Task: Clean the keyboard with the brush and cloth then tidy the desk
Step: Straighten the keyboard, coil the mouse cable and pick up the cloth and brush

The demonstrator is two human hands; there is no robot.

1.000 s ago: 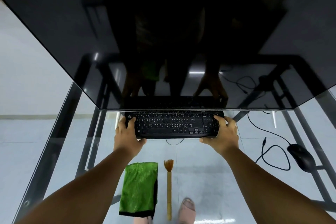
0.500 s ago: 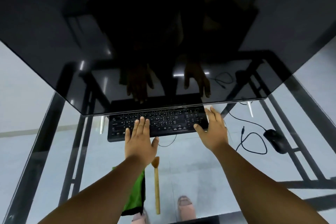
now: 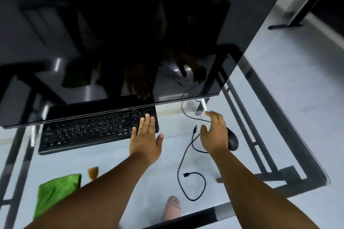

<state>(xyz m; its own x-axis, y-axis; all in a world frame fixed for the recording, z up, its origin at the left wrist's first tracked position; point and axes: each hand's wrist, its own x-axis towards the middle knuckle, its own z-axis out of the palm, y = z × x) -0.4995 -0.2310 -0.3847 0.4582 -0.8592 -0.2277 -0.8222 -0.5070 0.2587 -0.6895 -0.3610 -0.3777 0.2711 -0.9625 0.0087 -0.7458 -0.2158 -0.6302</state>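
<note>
Now that both hands have let go of the black full-size keyboard [image 3: 98, 130], we read it as parked back under the dark monitor screen [image 3: 111, 33] on the glass bench [image 3: 279, 135]. Left hand [image 3: 145, 139] flat, fingers straight over the keyboard's right end, holding nothing. Right hand [image 3: 214, 134] loose, empty, reaching over the black mouse [image 3: 232, 140]. Green cloth [image 3: 54, 197] and wooden brush [image 3: 93, 172] lie near-left, untouched. Key legends unreadable; no brand visible.
</note>
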